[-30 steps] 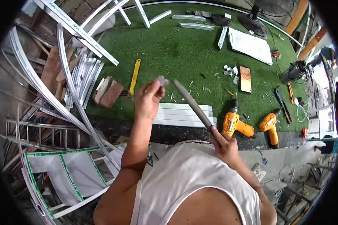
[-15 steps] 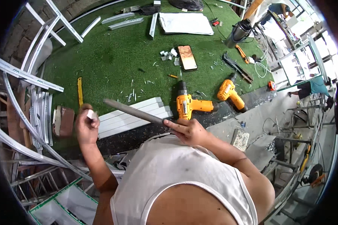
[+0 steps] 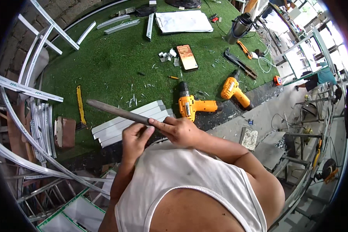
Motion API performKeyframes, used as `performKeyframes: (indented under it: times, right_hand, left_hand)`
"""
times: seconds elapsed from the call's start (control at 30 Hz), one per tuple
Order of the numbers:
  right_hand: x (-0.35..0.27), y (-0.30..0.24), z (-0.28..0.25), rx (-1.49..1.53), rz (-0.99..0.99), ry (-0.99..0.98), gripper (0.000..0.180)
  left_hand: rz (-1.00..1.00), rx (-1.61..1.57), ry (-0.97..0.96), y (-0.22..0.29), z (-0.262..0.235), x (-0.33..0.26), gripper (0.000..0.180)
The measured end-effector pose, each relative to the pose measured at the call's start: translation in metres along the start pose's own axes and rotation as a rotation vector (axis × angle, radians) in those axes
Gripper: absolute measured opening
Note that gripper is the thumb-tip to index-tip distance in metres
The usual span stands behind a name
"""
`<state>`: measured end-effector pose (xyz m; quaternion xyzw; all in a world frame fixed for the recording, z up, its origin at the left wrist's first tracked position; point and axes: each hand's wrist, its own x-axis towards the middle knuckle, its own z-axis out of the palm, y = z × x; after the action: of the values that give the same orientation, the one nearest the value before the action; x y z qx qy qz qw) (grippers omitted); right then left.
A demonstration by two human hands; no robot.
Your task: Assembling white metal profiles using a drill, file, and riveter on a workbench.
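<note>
A long dark-grey file (image 3: 114,110) slants up to the left in front of me. My right hand (image 3: 178,131) is closed round its near end, index finger stretched along it. My left hand (image 3: 133,142) has its fingers curled and thumb raised right beside the file, close to the right fingertips; whatever it pinches is hidden. Under the file lie several white metal strips (image 3: 111,130) side by side. A yellow-orange drill (image 3: 187,107) rests just beyond my right hand, and a second drill (image 3: 232,91) lies farther right.
On the green turf-covered table are a phone (image 3: 187,58), small cut metal pieces (image 3: 167,56), white sheets (image 3: 183,22), a utility knife (image 3: 244,50) and a metal flask (image 3: 239,29). A yellow folding rule (image 3: 80,104) and a brown block (image 3: 65,132) lie left. White frames (image 3: 27,89) crowd the left edge.
My left hand has moved right, from beyond the strips' left end to the file; the small white piece seen in it is now hidden. The right hand and file have shifted slightly left.
</note>
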<state>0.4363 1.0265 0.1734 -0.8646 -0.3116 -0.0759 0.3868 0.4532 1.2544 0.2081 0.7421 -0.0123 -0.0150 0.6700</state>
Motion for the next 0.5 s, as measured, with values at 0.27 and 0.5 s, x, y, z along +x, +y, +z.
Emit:
performKeyframes:
  times: [0.27, 0.5]
  right_hand:
    - [0.007, -0.006, -0.003, -0.002, 0.016, 0.028, 0.052]
    - [-0.052, 0.059, -0.015, -0.293, 0.326, -0.097, 0.049]
  left_hand:
    - [0.096, -0.191, 0.02, -0.019, -0.003, 0.007, 0.013]
    - [0.241, -0.083, 0.441, 0.038, -0.142, 0.016, 0.027]
